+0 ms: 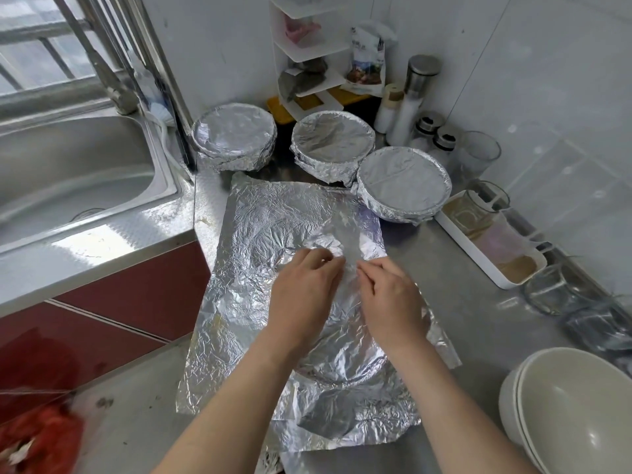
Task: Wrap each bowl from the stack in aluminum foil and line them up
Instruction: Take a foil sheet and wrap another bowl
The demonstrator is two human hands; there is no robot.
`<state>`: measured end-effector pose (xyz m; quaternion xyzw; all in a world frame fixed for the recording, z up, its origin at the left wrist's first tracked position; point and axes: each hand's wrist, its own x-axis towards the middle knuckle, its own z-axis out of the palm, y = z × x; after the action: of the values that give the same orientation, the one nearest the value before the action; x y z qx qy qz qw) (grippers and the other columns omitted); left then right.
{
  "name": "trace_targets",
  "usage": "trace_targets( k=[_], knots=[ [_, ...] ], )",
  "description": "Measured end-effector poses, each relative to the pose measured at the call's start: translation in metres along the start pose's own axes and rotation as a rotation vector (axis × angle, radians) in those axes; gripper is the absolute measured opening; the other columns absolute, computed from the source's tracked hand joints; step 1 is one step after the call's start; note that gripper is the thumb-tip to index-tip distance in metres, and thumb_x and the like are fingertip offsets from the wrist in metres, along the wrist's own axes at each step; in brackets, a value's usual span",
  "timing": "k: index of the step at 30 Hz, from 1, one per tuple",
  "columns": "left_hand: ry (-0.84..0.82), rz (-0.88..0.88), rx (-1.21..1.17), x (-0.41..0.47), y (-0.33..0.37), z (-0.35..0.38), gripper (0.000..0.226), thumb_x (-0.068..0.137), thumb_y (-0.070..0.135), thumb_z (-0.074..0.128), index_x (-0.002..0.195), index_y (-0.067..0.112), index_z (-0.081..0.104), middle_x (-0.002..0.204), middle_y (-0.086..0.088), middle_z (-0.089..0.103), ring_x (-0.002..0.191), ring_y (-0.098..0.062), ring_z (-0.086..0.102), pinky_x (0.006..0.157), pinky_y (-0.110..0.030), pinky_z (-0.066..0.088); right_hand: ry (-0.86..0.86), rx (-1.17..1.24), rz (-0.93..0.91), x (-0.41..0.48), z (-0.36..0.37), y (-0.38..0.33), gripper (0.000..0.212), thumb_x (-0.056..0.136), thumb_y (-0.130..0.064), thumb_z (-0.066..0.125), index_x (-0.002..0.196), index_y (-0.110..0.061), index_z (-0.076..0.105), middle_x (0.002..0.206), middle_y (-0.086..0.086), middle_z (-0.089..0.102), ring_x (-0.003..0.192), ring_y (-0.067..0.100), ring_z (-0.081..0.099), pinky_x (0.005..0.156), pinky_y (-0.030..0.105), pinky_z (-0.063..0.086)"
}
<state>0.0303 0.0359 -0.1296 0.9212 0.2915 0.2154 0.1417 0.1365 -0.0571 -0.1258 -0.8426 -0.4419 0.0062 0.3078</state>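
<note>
A large crinkled sheet of aluminum foil (260, 234) lies spread on the steel counter, draped over a round bowl whose rim shows as a ridge under it. My left hand (302, 295) and my right hand (390, 299) rest side by side on the foil over the bowl, their fingertips curled and pinching the foil near its middle. Three foil-wrapped bowls stand in a row behind the sheet: one at the left (234, 136), one in the middle (331, 145) and one at the right (403, 183). A stack of bare cream bowls (574, 415) sits at the lower right.
A steel sink (68, 172) with a tap lies to the left. A white corner shelf (307, 53), bottles and shakers (415, 97) stand at the back. A white tray (492, 244) and glass jars (550, 289) line the right wall. A red bag (37, 436) is at the lower left.
</note>
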Motion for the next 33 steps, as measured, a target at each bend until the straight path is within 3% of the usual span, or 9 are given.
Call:
trace_targets(
  k=[2, 8, 14, 17, 21, 28, 30, 33],
  knots=[
    [0.008, -0.034, -0.022, 0.0, -0.003, 0.001, 0.023, 0.097, 0.027, 0.058, 0.111, 0.016, 0.072, 0.103, 0.001, 0.069, 0.093, -0.021, 0.057, 0.066, -0.037, 0.052, 0.005, -0.005, 0.001, -0.001, 0.004, 0.003, 0.018, 0.091, -0.009, 0.064, 0.107, -0.008, 0.073, 0.086, 0.006, 0.067, 0.072, 0.026, 0.062, 0.061, 0.038, 0.054],
    [0.022, -0.136, -0.061, 0.003, -0.007, 0.002, 0.017, 0.096, 0.021, 0.06, 0.1, 0.012, 0.074, 0.088, -0.002, 0.066, 0.081, -0.026, 0.058, 0.061, -0.038, 0.049, -0.014, 0.029, 0.023, 0.0, 0.007, 0.003, 0.015, 0.095, -0.011, 0.059, 0.103, -0.006, 0.071, 0.095, 0.006, 0.067, 0.082, 0.024, 0.061, 0.072, 0.034, 0.049],
    [-0.017, -0.175, -0.058, 0.008, -0.005, 0.005, 0.021, 0.1, 0.022, 0.052, 0.1, 0.012, 0.071, 0.091, -0.004, 0.062, 0.084, -0.026, 0.055, 0.066, -0.032, 0.037, -0.057, 0.041, 0.055, 0.005, 0.006, 0.003, 0.012, 0.093, -0.01, 0.059, 0.097, -0.007, 0.07, 0.094, 0.005, 0.066, 0.082, 0.023, 0.059, 0.071, 0.033, 0.045],
    [-0.004, -0.161, -0.049, 0.006, -0.003, -0.002, 0.017, 0.097, 0.019, 0.056, 0.102, 0.012, 0.07, 0.094, -0.003, 0.065, 0.087, -0.026, 0.056, 0.067, -0.036, 0.045, -0.064, 0.049, 0.085, 0.003, 0.002, 0.002, 0.013, 0.095, -0.011, 0.057, 0.097, -0.009, 0.07, 0.093, 0.0, 0.064, 0.079, 0.016, 0.054, 0.069, 0.029, 0.042],
    [0.112, -0.229, -0.004, -0.015, -0.007, -0.015, 0.018, 0.09, 0.016, 0.067, 0.107, 0.012, 0.071, 0.098, -0.006, 0.064, 0.09, -0.026, 0.054, 0.071, -0.035, 0.045, -0.004, 0.1, 0.22, -0.005, -0.005, 0.007, 0.011, 0.095, -0.011, 0.057, 0.098, -0.01, 0.068, 0.089, -0.007, 0.055, 0.077, 0.009, 0.048, 0.064, 0.016, 0.032],
    [0.13, -0.309, -0.053, -0.041, -0.01, -0.013, 0.023, 0.087, 0.011, 0.071, 0.11, 0.011, 0.073, 0.1, -0.01, 0.065, 0.089, -0.031, 0.057, 0.072, -0.031, 0.039, 0.086, 0.186, 0.437, -0.022, -0.005, 0.004, 0.012, 0.095, -0.012, 0.055, 0.1, -0.009, 0.066, 0.096, 0.005, 0.064, 0.083, 0.013, 0.051, 0.074, 0.021, 0.036],
    [0.118, -0.311, -0.066, -0.037, -0.01, -0.014, 0.021, 0.088, 0.011, 0.069, 0.109, 0.011, 0.073, 0.099, -0.007, 0.066, 0.089, -0.03, 0.059, 0.072, -0.029, 0.038, 0.071, 0.14, 0.431, -0.026, -0.008, 0.003, 0.011, 0.094, -0.011, 0.057, 0.102, -0.011, 0.064, 0.099, 0.006, 0.062, 0.084, 0.013, 0.049, 0.071, 0.017, 0.032],
    [0.122, -0.283, -0.04, -0.024, -0.005, -0.02, 0.017, 0.088, 0.012, 0.069, 0.104, 0.012, 0.074, 0.098, -0.005, 0.067, 0.09, -0.029, 0.059, 0.069, -0.031, 0.043, 0.115, 0.014, 0.278, -0.022, -0.016, -0.002, 0.021, 0.088, -0.008, 0.063, 0.109, -0.01, 0.067, 0.103, 0.007, 0.058, 0.092, 0.019, 0.05, 0.076, 0.016, 0.03]
  ],
)
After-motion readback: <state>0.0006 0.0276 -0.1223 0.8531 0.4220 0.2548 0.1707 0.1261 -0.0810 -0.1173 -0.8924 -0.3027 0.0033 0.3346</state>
